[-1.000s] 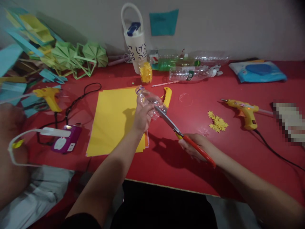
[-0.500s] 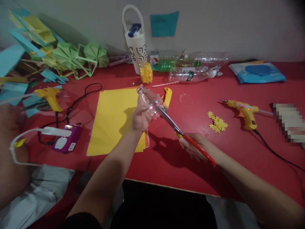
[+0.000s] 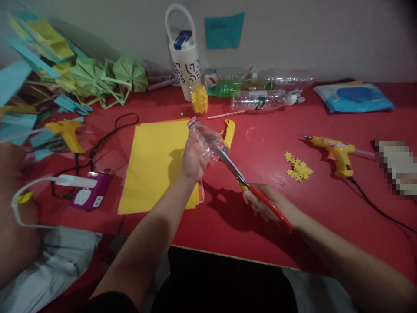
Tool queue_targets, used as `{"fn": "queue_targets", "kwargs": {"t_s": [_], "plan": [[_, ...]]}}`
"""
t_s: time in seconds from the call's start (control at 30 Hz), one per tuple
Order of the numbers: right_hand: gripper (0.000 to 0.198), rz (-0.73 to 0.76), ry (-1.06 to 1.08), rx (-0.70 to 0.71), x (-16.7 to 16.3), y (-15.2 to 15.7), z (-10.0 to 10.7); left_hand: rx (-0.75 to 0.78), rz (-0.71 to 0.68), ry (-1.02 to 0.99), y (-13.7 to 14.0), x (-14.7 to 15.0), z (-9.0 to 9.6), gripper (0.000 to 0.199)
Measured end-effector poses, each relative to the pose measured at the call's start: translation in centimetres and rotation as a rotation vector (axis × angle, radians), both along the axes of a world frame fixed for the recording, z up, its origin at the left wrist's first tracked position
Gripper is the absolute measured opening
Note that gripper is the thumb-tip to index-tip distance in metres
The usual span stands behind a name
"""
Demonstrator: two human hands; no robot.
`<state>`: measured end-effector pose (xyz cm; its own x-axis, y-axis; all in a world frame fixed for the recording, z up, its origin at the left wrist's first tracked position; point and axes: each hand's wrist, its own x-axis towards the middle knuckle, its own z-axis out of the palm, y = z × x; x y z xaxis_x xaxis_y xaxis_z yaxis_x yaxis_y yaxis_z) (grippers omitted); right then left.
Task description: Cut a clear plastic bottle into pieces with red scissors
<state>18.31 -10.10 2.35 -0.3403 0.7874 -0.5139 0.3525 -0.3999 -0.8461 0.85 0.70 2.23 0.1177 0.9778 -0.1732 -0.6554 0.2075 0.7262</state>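
Observation:
My left hand (image 3: 194, 158) is closed around a clear plastic bottle top (image 3: 208, 141), its neck tilted up and to the left. In my right hand (image 3: 263, 202) is a pair of scissors (image 3: 234, 169) with red handles. Their metal blades reach into the lower cut edge of the plastic; whether they are closed together there I cannot tell. Beneath my left hand lies a stack of yellow paper (image 3: 153, 161). A yellow cutter (image 3: 229, 132) rests just behind the bottle piece.
Yellow paper stars (image 3: 298, 167) and a glue gun (image 3: 335, 152) lie at right. Another glue gun (image 3: 67, 130) and a purple power adapter (image 3: 92, 191) sit at left, beside a person's arm (image 3: 16, 208). Plastic bottles (image 3: 257, 101) and a white tumbler (image 3: 184, 61) line the wall.
My right hand and the scissors' handles have shifted slightly down and to the left. My left hand keeps its hold on the bottle top, which has barely moved.

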Motion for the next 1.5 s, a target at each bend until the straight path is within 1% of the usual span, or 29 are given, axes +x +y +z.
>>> {"fn": "queue_targets", "kwargs": {"t_s": [0.1,0.27,0.47,0.63,0.73,0.83,0.9,1.03,1.3,1.5], "plan": [[0.058,0.000,0.010,-0.008,-0.3,0.0,0.5,-0.003,-0.005,-0.034,-0.1,0.0,0.2,0.040],[0.056,-0.015,-0.032,0.064,-0.7,-0.1,0.7,0.012,-0.010,-0.015,-0.1,-0.1,-0.1,0.038],[0.054,-0.027,-0.030,0.018,-0.5,-0.1,0.7,0.072,0.000,-0.020,0.1,-0.3,-0.5,0.033],[0.053,0.024,0.010,0.022,-0.1,0.1,0.2,0.131,0.009,0.043,0.1,-0.4,-0.5,0.026],[0.053,0.020,-0.004,0.002,0.0,0.1,0.0,0.105,-0.031,0.095,0.1,-0.4,-0.9,0.032],[0.055,0.016,-0.016,-0.010,-0.1,0.1,0.3,0.084,-0.058,0.132,0.1,-0.6,-1.3,0.039],[0.057,0.019,-0.023,-0.007,-0.1,0.1,0.6,0.087,-0.056,0.136,0.1,-0.6,-1.4,0.039],[0.058,0.006,-0.026,0.041,-0.3,0.2,1.0,0.090,-0.044,0.125,0.1,-0.6,-1.2,0.035],[0.057,-0.030,-0.046,0.079,-0.2,0.1,0.7,0.057,-0.050,0.051,0.0,-0.4,-1.0,0.037],[0.050,0.007,0.028,-0.041,0.1,0.0,-0.2,0.086,-0.045,0.086,-0.1,-0.1,-1.2,0.031]]}}
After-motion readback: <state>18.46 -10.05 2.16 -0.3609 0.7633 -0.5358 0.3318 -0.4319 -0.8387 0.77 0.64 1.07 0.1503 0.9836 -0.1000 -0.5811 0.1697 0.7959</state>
